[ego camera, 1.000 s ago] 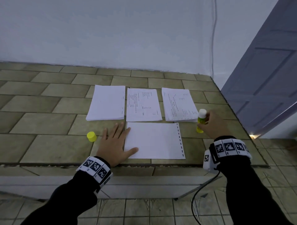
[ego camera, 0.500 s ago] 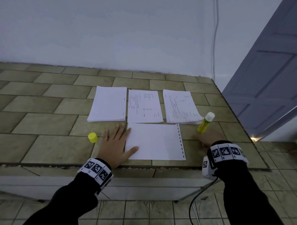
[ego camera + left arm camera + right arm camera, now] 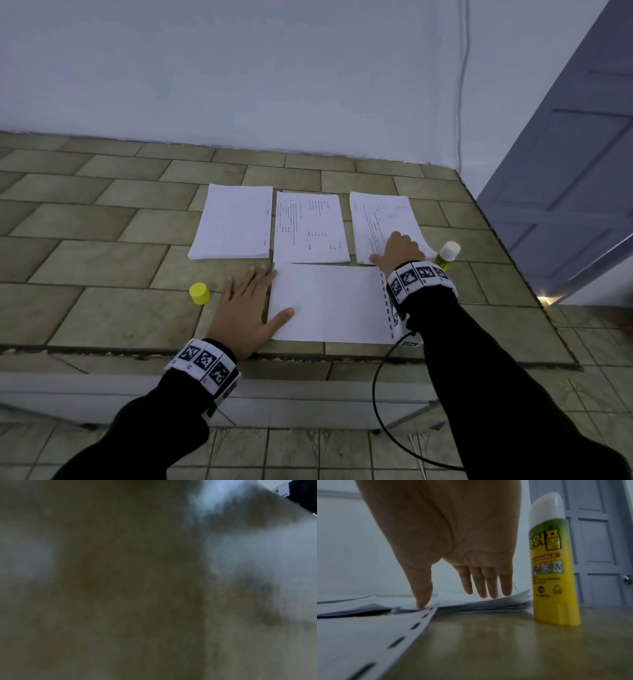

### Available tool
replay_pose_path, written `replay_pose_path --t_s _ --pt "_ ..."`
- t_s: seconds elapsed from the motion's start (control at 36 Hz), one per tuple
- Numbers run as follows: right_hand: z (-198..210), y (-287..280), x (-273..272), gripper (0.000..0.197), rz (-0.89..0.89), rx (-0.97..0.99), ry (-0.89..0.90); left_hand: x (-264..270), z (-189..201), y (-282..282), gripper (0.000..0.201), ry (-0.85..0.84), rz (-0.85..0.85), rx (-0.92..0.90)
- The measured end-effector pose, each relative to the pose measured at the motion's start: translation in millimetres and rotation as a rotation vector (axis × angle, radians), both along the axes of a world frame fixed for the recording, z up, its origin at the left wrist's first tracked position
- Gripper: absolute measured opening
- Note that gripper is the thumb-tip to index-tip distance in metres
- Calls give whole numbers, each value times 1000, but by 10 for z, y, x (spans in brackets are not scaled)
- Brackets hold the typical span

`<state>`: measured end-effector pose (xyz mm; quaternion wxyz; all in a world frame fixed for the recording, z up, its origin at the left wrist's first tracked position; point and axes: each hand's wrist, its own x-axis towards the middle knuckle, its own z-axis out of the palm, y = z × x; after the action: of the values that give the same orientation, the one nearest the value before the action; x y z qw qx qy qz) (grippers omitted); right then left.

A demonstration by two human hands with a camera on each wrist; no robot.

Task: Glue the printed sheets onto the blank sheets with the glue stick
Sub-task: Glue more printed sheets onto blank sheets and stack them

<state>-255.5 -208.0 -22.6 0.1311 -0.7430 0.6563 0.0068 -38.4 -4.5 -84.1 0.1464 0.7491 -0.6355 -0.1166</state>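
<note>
The right hand (image 3: pixel 399 251) is being held open, fingers straight and a little apart, low in the right middle of the head view. Its thumb tip is being pressed on the near edge of the right stack of printed sheets (image 3: pixel 380 219), and nothing is being gripped. The left hand (image 3: pixel 248 301) is being laid flat and open on the tiled table (image 3: pixel 102 260), with its thumb resting on the blank sheet (image 3: pixel 329 305). That thin white sheet is being kept flat in the middle of the frame, with dark slots along its right edge. The glue stick (image 3: pixel 551 561) is being left standing upright, a smooth yellow and green tube with a rounded white top, just right of the stack. Its small round yellow cap (image 3: pixel 199 293) is sitting left of the left hand. The left wrist view is being blurred out
</note>
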Motion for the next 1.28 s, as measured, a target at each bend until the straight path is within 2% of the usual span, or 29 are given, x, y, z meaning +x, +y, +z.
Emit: replay_pose_path --t_s 0.11,0.22,0.33,0.42,0.5,0.58,0.64,0.69,0.75,0.81,0.83,0.94,1.06,1.17,1.28 --pt "-26 -56 -7 60 -2 66 42 2 8 1 110 32 4 -13" --pt "16 -83 -8 44 43 18 83 16 -1 -1 109 27 6 -19" --pt "52 -64 -41 37 50 -48 5 17 12 -4 108 49 8 -41" --pt "111 1 -49 35 71 -122 -98 18 29 5 106 130 23 -91" --pt "144 101 -74 30 128 -166 -272 80 -43 -26 91 278 57 -178" --pt "127 219 -124 31 215 -148 -463 109 -39 -37 73 536 123 -312" --pt "114 330 -174 31 289 -132 -538 98 38 -12 68 702 188 -367" --pt "107 447 -230 34 344 -108 -575 103 115 -10 53 785 236 -407" --pt "105 564 -280 36 368 -81 -598 125 211 -80 39 914 289 -373" --pt "91 665 -328 37 392 -59 -610 101 326 -179 36 1141 351 -262" --pt "80 707 -346 37 408 -55 -603 79 380 -199 37 1187 369 -223" --pt "6 791 -402 36 436 -13 -538 62 429 -174 17 1097 312 -145" --pt "-64 798 -486 49 380 43 -577 77 364 -154 31 1019 197 -62" --pt "-2 786 -583 60 291 173 -713 94 327 -115 29 988 192 -73" --pt "2 758 -636 42 188 234 -818 123 322 -94 30 968 209 -73"
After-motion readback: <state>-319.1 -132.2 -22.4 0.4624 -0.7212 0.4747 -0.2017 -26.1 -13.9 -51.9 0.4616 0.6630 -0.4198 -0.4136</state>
